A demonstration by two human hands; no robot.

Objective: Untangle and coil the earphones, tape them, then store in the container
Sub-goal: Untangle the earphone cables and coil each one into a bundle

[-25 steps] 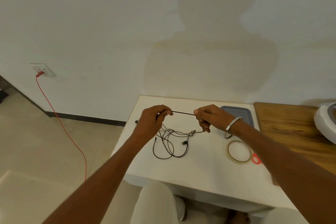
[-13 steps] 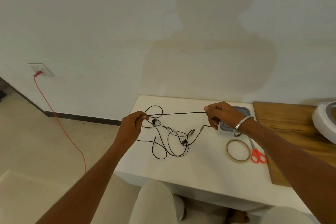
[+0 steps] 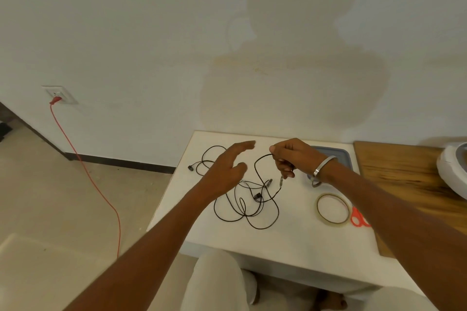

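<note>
- The earphones [image 3: 246, 206] lie in loose black loops on the white table [image 3: 290, 242], with one bud [image 3: 191, 167] lying apart toward the table's left edge.
- The right hand [image 3: 293, 156] is above the table's far part, fingers curled, pinching a stretch of the cord; from it the cord hangs down in a loop to the tangle on the table, and a short end with a small plug dangles below the fingers.
- The left hand [image 3: 227, 169] hovers over the left part of the tangle with fingers straight and spread, grasping nothing; whether it brushes the cord beneath cannot be told.
- The grey container [image 3: 336, 155] sits at the table's far right corner, partly behind the right wrist, which wears a metal bangle [image 3: 319, 171].
- A tape roll [image 3: 332, 209] lies flat on the table's right side, near the tangle but apart from it.
- Red scissors [image 3: 358, 218] lie just right of the roll at the table's right edge, partly under the right forearm.
</note>
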